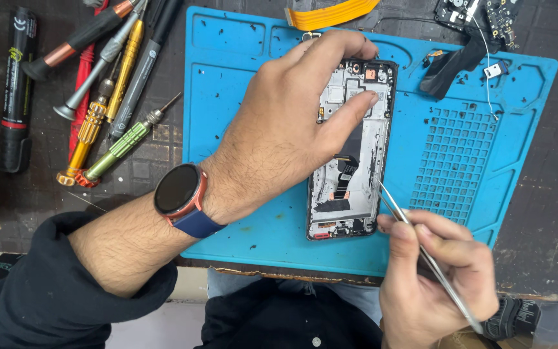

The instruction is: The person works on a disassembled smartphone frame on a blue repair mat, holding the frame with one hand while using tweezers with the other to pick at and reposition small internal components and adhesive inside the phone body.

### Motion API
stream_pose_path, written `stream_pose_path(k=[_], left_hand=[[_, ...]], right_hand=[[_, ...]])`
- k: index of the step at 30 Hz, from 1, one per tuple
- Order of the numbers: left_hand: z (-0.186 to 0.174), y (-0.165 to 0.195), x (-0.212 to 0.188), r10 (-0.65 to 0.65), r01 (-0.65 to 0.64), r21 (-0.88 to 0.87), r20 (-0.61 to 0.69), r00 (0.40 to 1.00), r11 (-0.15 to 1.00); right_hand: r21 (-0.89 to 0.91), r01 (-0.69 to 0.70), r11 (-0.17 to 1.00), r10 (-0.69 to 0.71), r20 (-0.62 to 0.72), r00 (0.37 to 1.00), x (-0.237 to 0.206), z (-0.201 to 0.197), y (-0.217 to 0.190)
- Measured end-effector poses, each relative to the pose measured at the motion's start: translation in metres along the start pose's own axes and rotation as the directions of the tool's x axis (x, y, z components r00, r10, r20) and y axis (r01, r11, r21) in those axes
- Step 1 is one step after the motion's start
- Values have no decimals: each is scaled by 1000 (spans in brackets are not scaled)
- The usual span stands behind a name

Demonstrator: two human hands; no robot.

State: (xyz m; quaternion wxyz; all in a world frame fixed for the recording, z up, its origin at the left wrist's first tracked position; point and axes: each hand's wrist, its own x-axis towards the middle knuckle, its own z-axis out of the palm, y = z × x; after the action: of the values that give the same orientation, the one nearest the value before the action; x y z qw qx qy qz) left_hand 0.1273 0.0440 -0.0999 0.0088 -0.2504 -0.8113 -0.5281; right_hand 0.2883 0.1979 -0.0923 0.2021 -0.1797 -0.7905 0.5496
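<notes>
An opened phone frame (369, 161) with bare internals lies upright on a blue repair mat (240, 97). My left hand (285, 129) rests over its upper left part, thumb pressing on the inside near the top and fingers curled round the top edge. A round watch sits on that wrist. My right hand (434, 278) grips thin metal tweezers (414, 239) at the lower right, their tips touching the phone's right edge about midway down.
Several screwdrivers (108, 97) and a black marker-like tool (17, 90) lie on the dark table at left. An orange flex cable (330, 14), a black part (453, 64) and small circuit boards (482, 16) sit at the mat's top. The mat's right side has a grid section (463, 161).
</notes>
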Motion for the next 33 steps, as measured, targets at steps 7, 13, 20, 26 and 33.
stream_pose_path(k=[7, 13, 20, 26, 33], left_hand=[[0, -7, 4, 26, -26, -28, -26, 999, 999], [-1, -6, 0, -16, 16, -11, 11, 1000, 1000], [-3, 1, -5, 5, -5, -19, 18, 1000, 1000], [-4, 2, -4, 8, -7, -21, 19, 1000, 1000], [-2, -3, -1, -1, 2, -27, 27, 1000, 1000]], right_hand=[[-11, -28, 1000, 28, -1, 1000, 10, 13, 1], [-5, -36, 999, 36, 32, 999, 5, 4, 1], [66, 39, 997, -42, 51, 998, -11, -8, 10], [46, 26, 999, -28, 44, 999, -15, -11, 13], [26, 15, 1000, -16, 52, 999, -11, -9, 14]])
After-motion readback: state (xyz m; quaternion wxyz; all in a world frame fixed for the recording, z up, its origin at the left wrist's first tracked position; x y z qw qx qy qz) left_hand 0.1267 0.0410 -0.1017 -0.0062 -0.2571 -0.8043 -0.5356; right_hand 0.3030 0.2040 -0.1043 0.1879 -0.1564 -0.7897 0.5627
